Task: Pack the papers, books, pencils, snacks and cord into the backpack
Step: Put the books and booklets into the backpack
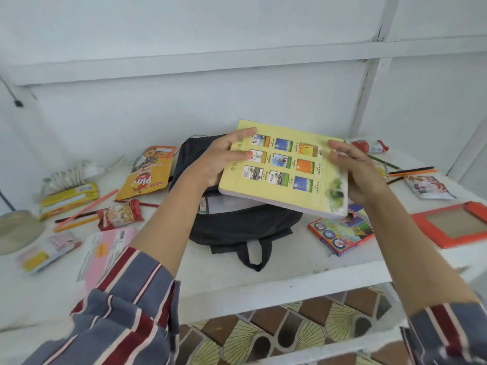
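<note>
Striped sleeves point(123, 320) lead to both hands, which hold a yellow book point(284, 167) by its sides: left hand point(218, 159) curled round the left edge, right hand point(353, 169) round the right. The book hangs tilted just above the open black backpack point(237, 227) at the middle of the tabletop point(290, 267). An orange snack pouch point(147, 172), loose pencils point(87, 209) and a white cord point(66, 175) lie toward the left edge; a pencil box point(340, 233) sits just right of the backpack
</note>
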